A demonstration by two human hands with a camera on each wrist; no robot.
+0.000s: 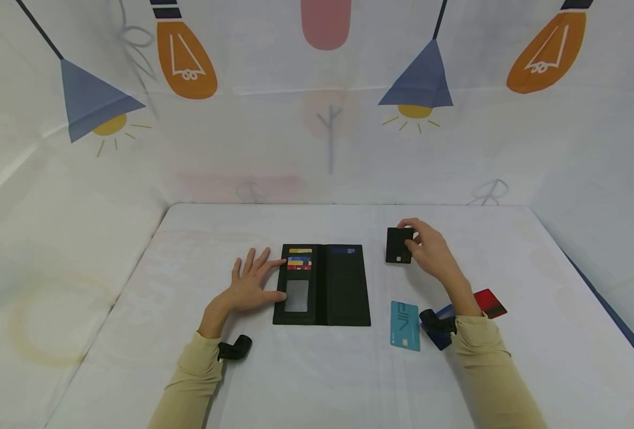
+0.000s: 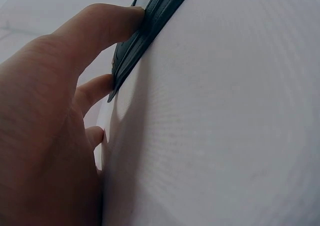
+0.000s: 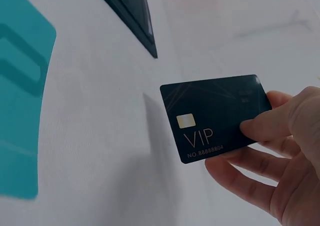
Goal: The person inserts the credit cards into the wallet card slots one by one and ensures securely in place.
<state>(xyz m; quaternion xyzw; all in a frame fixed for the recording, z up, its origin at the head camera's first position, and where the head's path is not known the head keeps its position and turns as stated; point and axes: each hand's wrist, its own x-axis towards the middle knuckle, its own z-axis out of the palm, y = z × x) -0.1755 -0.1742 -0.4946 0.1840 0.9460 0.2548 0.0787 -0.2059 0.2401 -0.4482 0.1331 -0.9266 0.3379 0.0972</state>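
Past the teal card (image 1: 405,333), lying nearest, the left hand (image 1: 248,290) spreads wide, grasping nothing, thumb and forefinger resting at the left edge of the unfolded wallet (image 1: 347,295), where light, even pressure looks best for keeping it flat. Farther out, beyond the wallet's right side, the black card (image 1: 396,245) is up off the table and wants holding level, chip end free: the right hand (image 1: 429,251) pinches the other end, thumb on its face, fingers behind, parted only by its thickness.

You have one wallet (image 1: 322,286), one black card (image 1: 396,243), at least three loose cards (image 1: 405,333) near right, at least four slotted cards (image 1: 299,260), two wrist cameras (image 1: 238,347).
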